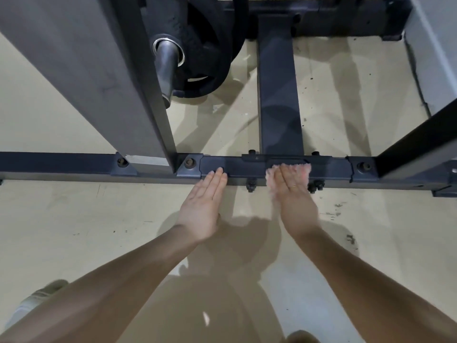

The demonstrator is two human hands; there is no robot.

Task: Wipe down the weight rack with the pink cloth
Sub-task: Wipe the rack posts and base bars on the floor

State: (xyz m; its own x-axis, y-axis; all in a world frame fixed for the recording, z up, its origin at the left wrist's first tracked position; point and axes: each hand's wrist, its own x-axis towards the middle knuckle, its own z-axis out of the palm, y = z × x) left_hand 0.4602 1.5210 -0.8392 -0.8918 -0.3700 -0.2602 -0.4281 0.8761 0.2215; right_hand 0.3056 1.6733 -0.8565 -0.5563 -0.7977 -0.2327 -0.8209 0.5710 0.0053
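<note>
Rack: dark blue-grey steel weight rack (247, 167), seen from above; its low front crossbar runs left to right across the beige floor (61, 219), and a flat centre bar goes from the middle of it back to a rear bar.
Cloth: fluffy pink cloth (289, 169) is draped over the top and front face of that front crossbar, right at the junction with the centre bar.
Right hand: right hand (293, 194) lies flat on the pink cloth, fingers straight and together, pressing it onto the bar. So the grip is wide open, palm down, nothing curled round anything. The cloth edges look smeared, probably motion blur.
Left hand: left hand (205, 196) is also flat and open, holding nothing, fingertips resting on the crossbar just left of the cloth, near a bolted corner plate.
Upright: wide grey upright post (99, 82) rises from the left part of the crossbar.
Plates: black round weight plates (205, 45) hang on a shiny steel peg (168, 63) behind that post.
Bolts: dark bolts (251, 185) stick out of the crossbar's front, between the hands and just right of the cloth.
Floor: scuffed, with dark specks.
</note>
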